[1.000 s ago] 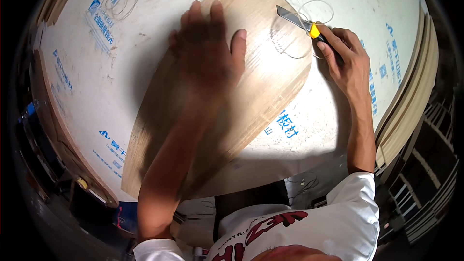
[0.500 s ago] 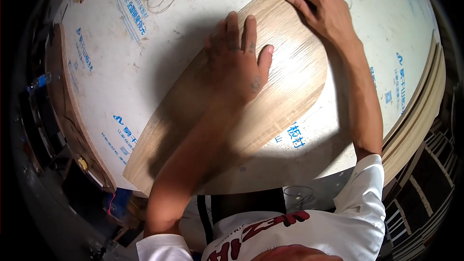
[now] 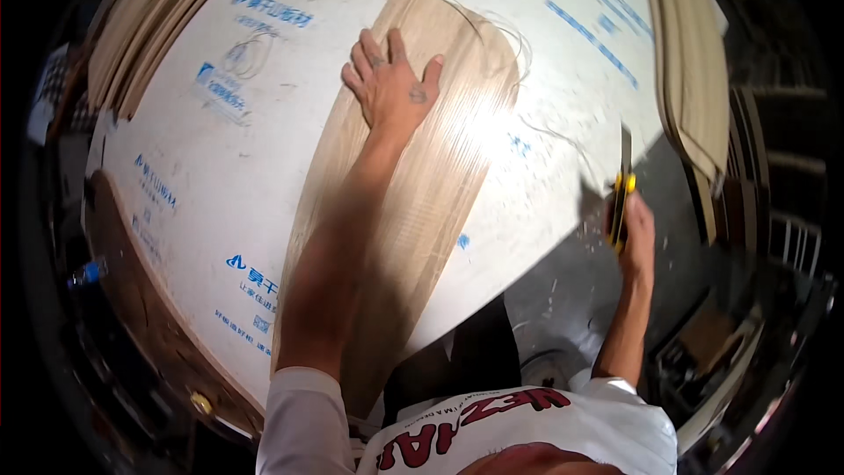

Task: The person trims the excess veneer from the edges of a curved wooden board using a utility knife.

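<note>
My left hand (image 3: 396, 92) lies flat with spread fingers on a wood-grain board (image 3: 440, 158), which has a rounded far end. My right hand (image 3: 642, 233) is closed around a yellow-and-black utility knife (image 3: 625, 183). Its long blade is out and points away from me, past the right edge of the table and apart from the board. A thin pale strip (image 3: 525, 48) curls loosely beside the board's far right rim. The near end of the board reaches the table's front edge, partly hidden by my left forearm.
The white worktable (image 3: 563, 123) bears blue print. Stacked curved boards stand at the far left (image 3: 158, 26) and far right (image 3: 690, 62). A brown curved panel (image 3: 167, 295) lines the left edge. A thin coil (image 3: 248, 54) lies beyond my left hand. Scraps dot the grey floor (image 3: 571, 281).
My right hand has drawn the knife from the board's far end out to the right, past the table edge. My left hand still rests on the board. The whole view has turned.
</note>
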Demonstrator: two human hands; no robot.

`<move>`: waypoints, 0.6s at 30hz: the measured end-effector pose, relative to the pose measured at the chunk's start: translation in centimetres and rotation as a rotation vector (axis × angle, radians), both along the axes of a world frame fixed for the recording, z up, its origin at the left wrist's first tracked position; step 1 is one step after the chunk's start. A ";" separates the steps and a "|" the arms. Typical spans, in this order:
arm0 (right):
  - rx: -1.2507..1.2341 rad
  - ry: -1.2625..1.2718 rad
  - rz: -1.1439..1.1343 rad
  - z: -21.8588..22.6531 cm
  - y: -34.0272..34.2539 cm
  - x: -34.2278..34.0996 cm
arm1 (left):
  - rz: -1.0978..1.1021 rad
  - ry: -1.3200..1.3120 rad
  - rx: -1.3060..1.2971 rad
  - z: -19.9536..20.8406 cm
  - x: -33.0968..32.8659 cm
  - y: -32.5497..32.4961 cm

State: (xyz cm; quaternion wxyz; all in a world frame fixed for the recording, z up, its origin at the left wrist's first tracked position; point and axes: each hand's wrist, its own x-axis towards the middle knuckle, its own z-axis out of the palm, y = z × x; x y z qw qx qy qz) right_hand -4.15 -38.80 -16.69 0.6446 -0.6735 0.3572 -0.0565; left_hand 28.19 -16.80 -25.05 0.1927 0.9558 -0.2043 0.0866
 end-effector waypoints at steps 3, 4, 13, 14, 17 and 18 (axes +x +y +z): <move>0.276 -0.024 -0.359 -1.4 7.4 -13.7 | -0.227 0.019 -0.032 -0.1 -5.2 -5.4; 0.313 -0.046 -0.433 -2.3 10.2 -17.0 | -0.348 0.051 -0.035 0.1 -7.5 -7.2; 0.501 -0.295 -0.828 -6.5 19.5 -20.5 | -0.780 -0.044 -0.053 -0.1 -16.7 -10.7; 0.534 -0.382 -0.846 -6.9 18.2 -21.0 | -0.768 -0.038 -0.028 0.4 -17.2 -8.1; 0.494 -0.403 -0.812 -10.3 13.5 -24.2 | -0.673 0.016 0.101 2.1 -17.9 3.3; 0.285 -0.197 -0.718 -11.1 11.9 -25.3 | -0.618 0.040 0.086 1.9 -17.5 7.6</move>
